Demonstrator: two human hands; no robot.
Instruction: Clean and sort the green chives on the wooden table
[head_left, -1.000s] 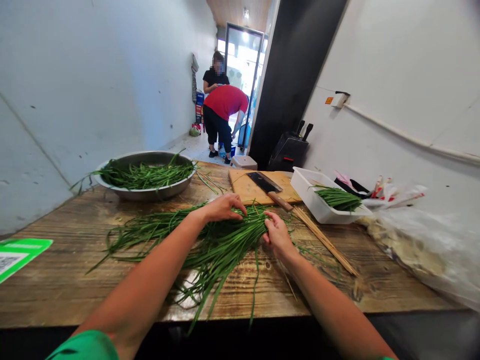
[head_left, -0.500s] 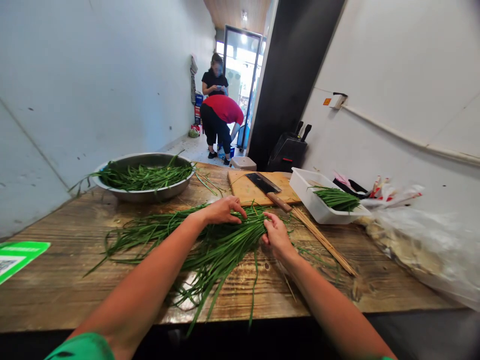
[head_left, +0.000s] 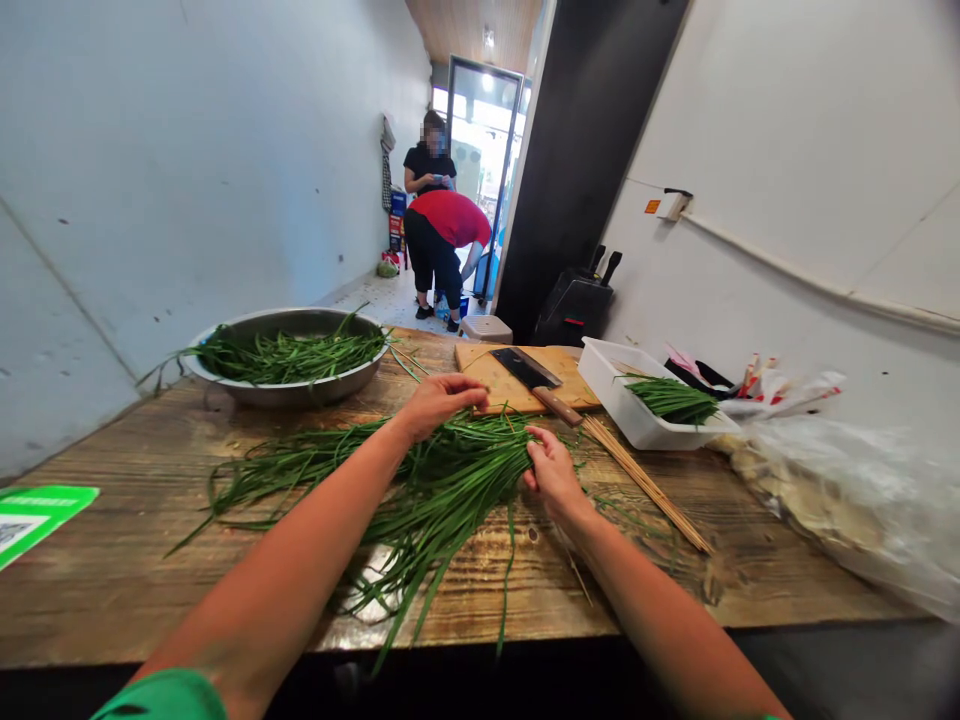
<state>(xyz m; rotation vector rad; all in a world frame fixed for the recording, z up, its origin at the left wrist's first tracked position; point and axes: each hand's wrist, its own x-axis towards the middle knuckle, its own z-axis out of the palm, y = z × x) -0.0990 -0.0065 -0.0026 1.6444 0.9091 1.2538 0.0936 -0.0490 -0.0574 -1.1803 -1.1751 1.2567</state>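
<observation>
Long green garlic chives (head_left: 457,490) lie in a loose, fanned heap on the wooden table, some blades hanging past its front edge. My right hand (head_left: 555,475) is closed around the gathered ends of a bunch at the heap's right side. Just above the heap, my left hand (head_left: 442,402) is pinched, thumb against fingertips; whatever is between them is too small to make out. Behind the hands, a cleaver (head_left: 529,368) rests on a wooden cutting board (head_left: 474,375), its handle over the near edge.
More chives fill a metal basin (head_left: 315,388) at back left. Thin wooden skewers (head_left: 652,490) lie right of my right hand. A white plastic tub (head_left: 611,395) holds a chive bunch, beside clear plastic bags (head_left: 847,490). Two people (head_left: 450,215) are near the far door.
My left hand has lifted slightly up and away from the chives, its fingers now pinched together. My right hand stays in place on the bunch.
</observation>
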